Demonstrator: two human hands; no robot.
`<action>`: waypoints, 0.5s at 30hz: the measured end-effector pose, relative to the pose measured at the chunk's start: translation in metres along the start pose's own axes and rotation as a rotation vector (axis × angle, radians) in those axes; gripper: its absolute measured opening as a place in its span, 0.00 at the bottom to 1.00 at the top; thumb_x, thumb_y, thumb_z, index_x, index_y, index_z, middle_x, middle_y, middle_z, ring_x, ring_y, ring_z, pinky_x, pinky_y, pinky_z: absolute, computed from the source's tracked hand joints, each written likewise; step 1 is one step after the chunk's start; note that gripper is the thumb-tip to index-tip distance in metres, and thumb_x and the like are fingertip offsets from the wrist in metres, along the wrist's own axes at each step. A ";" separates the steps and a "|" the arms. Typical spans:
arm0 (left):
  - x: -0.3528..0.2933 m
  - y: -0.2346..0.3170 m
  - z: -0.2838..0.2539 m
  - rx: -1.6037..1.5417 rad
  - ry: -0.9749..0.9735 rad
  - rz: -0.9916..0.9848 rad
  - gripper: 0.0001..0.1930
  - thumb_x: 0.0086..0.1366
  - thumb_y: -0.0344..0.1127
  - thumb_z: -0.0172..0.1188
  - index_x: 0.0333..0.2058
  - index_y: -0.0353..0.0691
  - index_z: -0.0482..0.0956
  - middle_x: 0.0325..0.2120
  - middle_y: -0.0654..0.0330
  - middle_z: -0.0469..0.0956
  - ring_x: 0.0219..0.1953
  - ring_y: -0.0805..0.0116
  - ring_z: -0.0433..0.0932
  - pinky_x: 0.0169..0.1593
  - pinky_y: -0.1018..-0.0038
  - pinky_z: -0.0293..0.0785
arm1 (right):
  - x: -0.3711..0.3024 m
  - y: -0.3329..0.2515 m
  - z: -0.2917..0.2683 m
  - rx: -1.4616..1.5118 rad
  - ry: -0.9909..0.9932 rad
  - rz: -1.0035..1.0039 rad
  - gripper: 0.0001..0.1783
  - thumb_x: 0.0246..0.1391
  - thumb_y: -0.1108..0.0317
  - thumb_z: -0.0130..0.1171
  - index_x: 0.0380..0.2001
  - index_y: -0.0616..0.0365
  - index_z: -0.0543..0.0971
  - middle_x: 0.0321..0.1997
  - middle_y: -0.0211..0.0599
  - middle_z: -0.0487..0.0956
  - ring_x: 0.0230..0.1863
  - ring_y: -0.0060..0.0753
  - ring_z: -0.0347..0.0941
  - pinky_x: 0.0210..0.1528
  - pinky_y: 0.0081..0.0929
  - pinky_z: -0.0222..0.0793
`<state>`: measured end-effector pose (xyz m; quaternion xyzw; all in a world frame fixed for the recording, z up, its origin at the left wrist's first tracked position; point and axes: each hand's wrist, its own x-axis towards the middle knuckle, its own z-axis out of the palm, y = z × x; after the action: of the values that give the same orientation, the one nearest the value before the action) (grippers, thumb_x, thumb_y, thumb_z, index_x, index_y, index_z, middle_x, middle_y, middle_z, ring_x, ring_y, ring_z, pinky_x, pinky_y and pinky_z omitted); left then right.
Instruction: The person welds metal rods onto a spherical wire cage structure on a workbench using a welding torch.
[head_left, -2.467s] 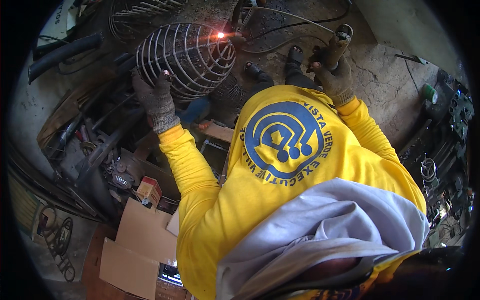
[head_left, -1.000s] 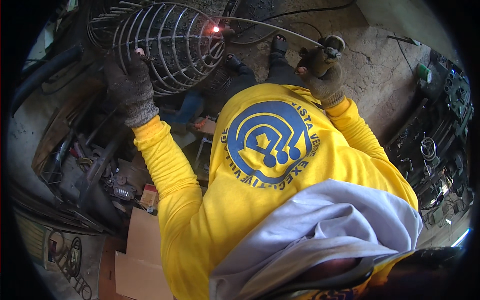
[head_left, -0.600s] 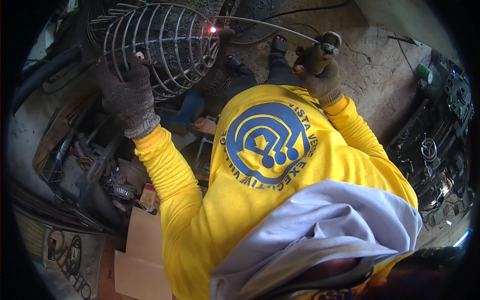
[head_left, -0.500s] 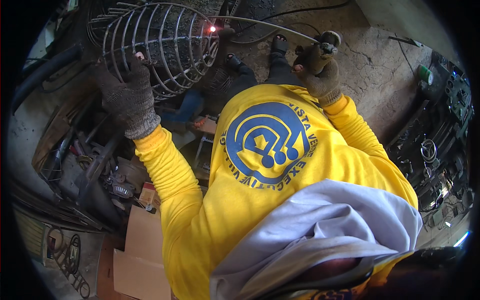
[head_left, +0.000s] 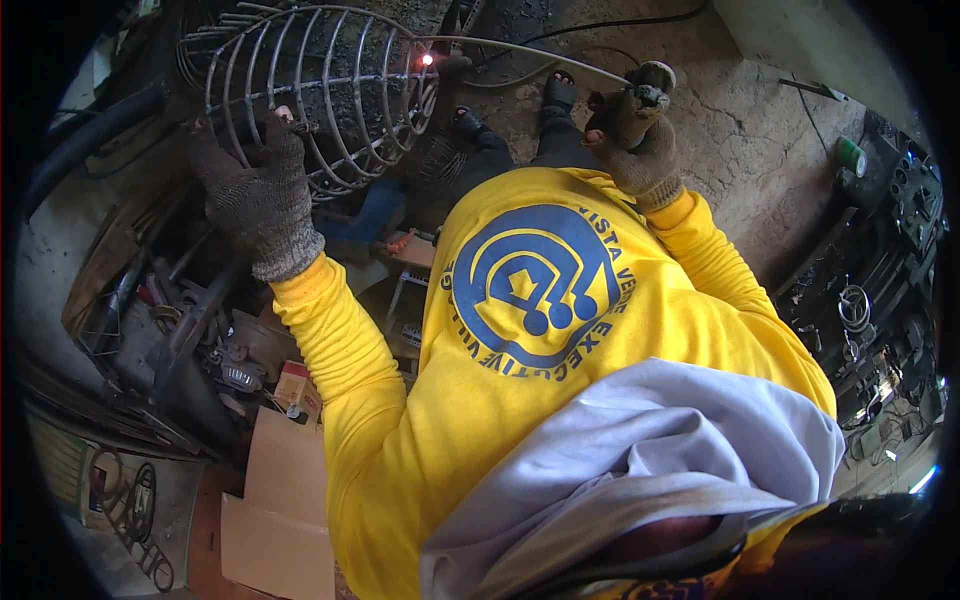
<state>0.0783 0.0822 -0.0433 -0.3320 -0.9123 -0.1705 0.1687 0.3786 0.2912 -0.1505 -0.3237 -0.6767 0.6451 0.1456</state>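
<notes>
At the upper left lies a rounded cage of curved metal bars [head_left: 325, 82]. My left hand [head_left: 258, 190], in a dark knitted glove with a bare fingertip showing, is closed on the cage's near bars; part of its grip is hidden. My right hand [head_left: 645, 165], gloved too, is wrapped around a dark, stubby holder [head_left: 640, 105]. From that holder a long thin welding rod [head_left: 540, 52] reaches left to the cage's right end. A bright red-white glowing spot [head_left: 427, 60] shows there, by the bars.
Behind the cage a dark cable [head_left: 600, 20] crosses the stained concrete floor [head_left: 740, 130]. Cardboard [head_left: 285, 470] lies at the lower left, near assorted metal parts [head_left: 240, 375]. Dark metal pieces and a small wheel [head_left: 854, 308] line the right side, with a green can [head_left: 851, 157] above.
</notes>
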 end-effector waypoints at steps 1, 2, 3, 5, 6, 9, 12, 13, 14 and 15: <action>0.000 -0.001 -0.001 0.000 0.000 0.001 0.35 0.57 0.60 0.65 0.52 0.38 0.72 0.44 0.46 0.80 0.44 0.45 0.81 0.46 0.59 0.77 | 0.000 -0.002 0.001 0.011 -0.002 0.013 0.23 0.46 0.67 0.72 0.45 0.63 0.78 0.39 0.41 0.83 0.38 0.32 0.79 0.45 0.29 0.75; 0.000 -0.003 -0.003 0.013 -0.055 -0.030 0.38 0.55 0.59 0.67 0.55 0.35 0.70 0.47 0.44 0.77 0.47 0.46 0.80 0.49 0.60 0.76 | 0.000 -0.004 0.001 0.021 -0.004 0.027 0.22 0.46 0.67 0.71 0.45 0.62 0.78 0.39 0.41 0.83 0.38 0.32 0.80 0.45 0.29 0.76; 0.000 -0.004 -0.003 0.026 -0.111 -0.059 0.42 0.54 0.58 0.69 0.58 0.32 0.67 0.51 0.42 0.75 0.50 0.46 0.78 0.52 0.61 0.75 | 0.000 -0.001 0.001 0.022 -0.004 0.027 0.22 0.46 0.67 0.71 0.45 0.62 0.78 0.39 0.41 0.83 0.38 0.32 0.80 0.45 0.29 0.76; 0.000 -0.005 -0.003 0.026 -0.098 -0.058 0.42 0.53 0.58 0.70 0.58 0.33 0.68 0.51 0.42 0.75 0.51 0.45 0.78 0.52 0.61 0.75 | -0.001 0.005 0.002 0.041 0.006 0.021 0.22 0.47 0.67 0.71 0.45 0.62 0.78 0.39 0.41 0.83 0.38 0.32 0.80 0.45 0.28 0.76; -0.001 -0.005 -0.002 0.027 -0.086 -0.059 0.42 0.53 0.58 0.70 0.58 0.33 0.68 0.51 0.42 0.75 0.51 0.45 0.78 0.52 0.61 0.75 | -0.001 0.005 0.002 0.042 0.005 0.021 0.22 0.47 0.67 0.71 0.45 0.62 0.78 0.39 0.41 0.83 0.38 0.32 0.80 0.45 0.28 0.76; -0.001 -0.003 -0.001 0.033 -0.035 -0.021 0.40 0.52 0.56 0.71 0.56 0.33 0.70 0.49 0.45 0.77 0.50 0.48 0.79 0.52 0.61 0.75 | 0.000 0.004 0.003 0.046 0.001 0.016 0.22 0.47 0.67 0.71 0.45 0.62 0.78 0.39 0.41 0.83 0.38 0.33 0.80 0.45 0.29 0.76; 0.005 0.018 -0.006 -0.116 -0.057 -0.155 0.35 0.55 0.57 0.68 0.50 0.34 0.74 0.44 0.47 0.80 0.44 0.50 0.81 0.47 0.61 0.77 | 0.003 -0.001 0.004 -0.020 0.012 -0.013 0.22 0.45 0.66 0.71 0.44 0.60 0.78 0.39 0.39 0.83 0.38 0.32 0.80 0.44 0.29 0.76; 0.004 0.015 -0.005 -0.044 -0.034 -0.085 0.31 0.55 0.51 0.70 0.49 0.34 0.75 0.44 0.49 0.81 0.43 0.53 0.82 0.46 0.64 0.78 | 0.004 -0.005 0.004 -0.076 0.019 -0.009 0.23 0.44 0.66 0.72 0.44 0.60 0.78 0.39 0.38 0.83 0.38 0.31 0.80 0.43 0.28 0.76; 0.003 0.012 -0.003 -0.093 -0.024 -0.066 0.29 0.57 0.49 0.69 0.49 0.34 0.75 0.43 0.49 0.81 0.43 0.54 0.82 0.45 0.64 0.78 | 0.004 0.009 0.005 -0.027 0.028 -0.043 0.23 0.43 0.66 0.72 0.44 0.59 0.78 0.38 0.37 0.83 0.37 0.30 0.80 0.41 0.27 0.76; 0.002 0.011 -0.001 -0.144 -0.013 -0.048 0.27 0.58 0.47 0.69 0.49 0.34 0.75 0.42 0.50 0.81 0.42 0.54 0.82 0.44 0.65 0.78 | 0.004 0.015 0.007 0.130 0.025 0.017 0.23 0.43 0.66 0.72 0.44 0.60 0.78 0.37 0.37 0.83 0.37 0.29 0.80 0.41 0.27 0.76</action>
<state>0.0843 0.0907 -0.0390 -0.3223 -0.9065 -0.2373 0.1344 0.3755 0.2876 -0.1669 -0.3274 -0.6285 0.6849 0.1693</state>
